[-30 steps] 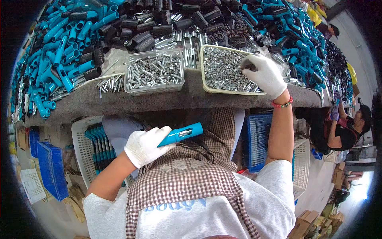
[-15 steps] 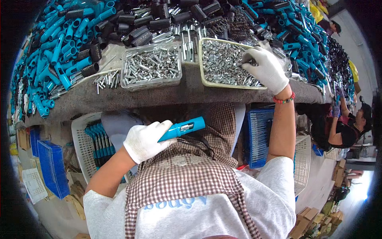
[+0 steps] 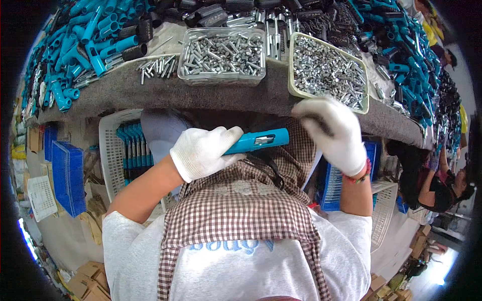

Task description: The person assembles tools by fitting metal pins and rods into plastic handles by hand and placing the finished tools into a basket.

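In my white-gloved left hand (image 3: 203,153) is a teal plastic tube (image 3: 280,136), held level over my lap with its free end to the right. A slot in its side shows a silvery metal part inside. My right hand (image 3: 335,134), also gloved in white, hangs just in front of the cream tray (image 3: 291,67), to the right of the tube and apart from it. Its fingers are curled in and slightly blurred; whatever they pinch is hidden. Small metal pieces (image 3: 321,67) fill that tray.
A clear tray (image 3: 221,79) of short metal pins stands left of the cream one, with loose pins (image 3: 159,66) beside it. Teal tubes (image 3: 108,22) and black sleeves (image 3: 211,15) are heaped behind. A white basket (image 3: 106,135) and blue crates (image 3: 68,175) stand below the table edge.
My right hand has come out of the cream tray and back toward the tube. The left hand still holds the tube, now more level. My view has shifted, so the trays appear further right.
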Tool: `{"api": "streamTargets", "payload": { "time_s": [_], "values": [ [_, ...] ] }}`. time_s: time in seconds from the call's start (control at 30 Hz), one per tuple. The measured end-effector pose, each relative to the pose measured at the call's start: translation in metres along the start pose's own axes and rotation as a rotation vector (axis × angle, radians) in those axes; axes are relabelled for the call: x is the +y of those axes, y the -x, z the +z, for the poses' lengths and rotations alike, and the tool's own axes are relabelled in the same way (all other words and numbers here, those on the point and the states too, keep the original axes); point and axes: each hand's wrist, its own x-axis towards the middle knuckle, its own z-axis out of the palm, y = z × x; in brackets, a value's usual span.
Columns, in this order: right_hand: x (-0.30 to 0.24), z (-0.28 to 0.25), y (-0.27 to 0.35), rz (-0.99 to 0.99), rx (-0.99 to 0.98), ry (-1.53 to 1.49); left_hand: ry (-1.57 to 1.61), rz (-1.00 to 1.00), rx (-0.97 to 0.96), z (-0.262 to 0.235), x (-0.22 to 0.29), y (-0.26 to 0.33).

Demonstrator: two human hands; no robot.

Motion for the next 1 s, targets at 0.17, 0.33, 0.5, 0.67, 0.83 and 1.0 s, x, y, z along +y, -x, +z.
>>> {"api": "streamTargets", "payload": {
  "time_s": [0.17, 0.33, 0.5, 0.67, 0.83, 1.0],
  "values": [
    [-0.007, 0.033, 0.006, -0.114, -0.023, -0.035, 0.02, 0.055, 0.072, 0.003, -0.001, -0.001],
    [-0.006, 0.044, 0.006, -0.154, -0.032, 0.024, 0.041, 0.083, 0.138, 0.005, -0.001, -0.002],
    [-0.011, 0.041, 0.002, -0.263, -0.069, 0.144, 0.032, 0.097, 0.136, 0.006, -0.002, 0.001],
    [-0.027, 0.038, 0.0, -0.391, -0.276, 0.37, 0.003, 0.099, 0.076, 0.004, 0.0, -0.001],
    [-0.003, 0.048, 0.009, 0.025, -0.429, -0.226, -0.103, 0.058, -0.067, -0.003, 0.007, -0.001],
    [0.007, 0.059, 0.03, 0.185, -0.273, -0.44, -0.197, 0.152, -0.062, -0.001, 0.005, -0.002]
  ]
}}
